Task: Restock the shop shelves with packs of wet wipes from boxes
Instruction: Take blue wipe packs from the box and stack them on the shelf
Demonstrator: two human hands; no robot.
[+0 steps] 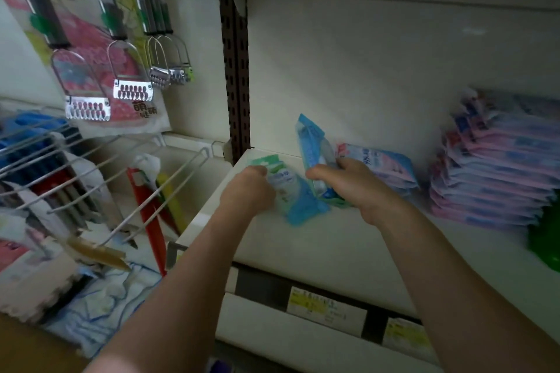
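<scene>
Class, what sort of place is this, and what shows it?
Probably a shop: price labels line the shelf, identical pink packs sit stacked on it, and kitchen tools hang beside it. The left hand grips a blue-green pack, the right hand a blue pack.

On the shelf (348, 251), a flat pack (300, 203) lies left of an upright pack (312, 145) and the stack (497, 172).
</scene>
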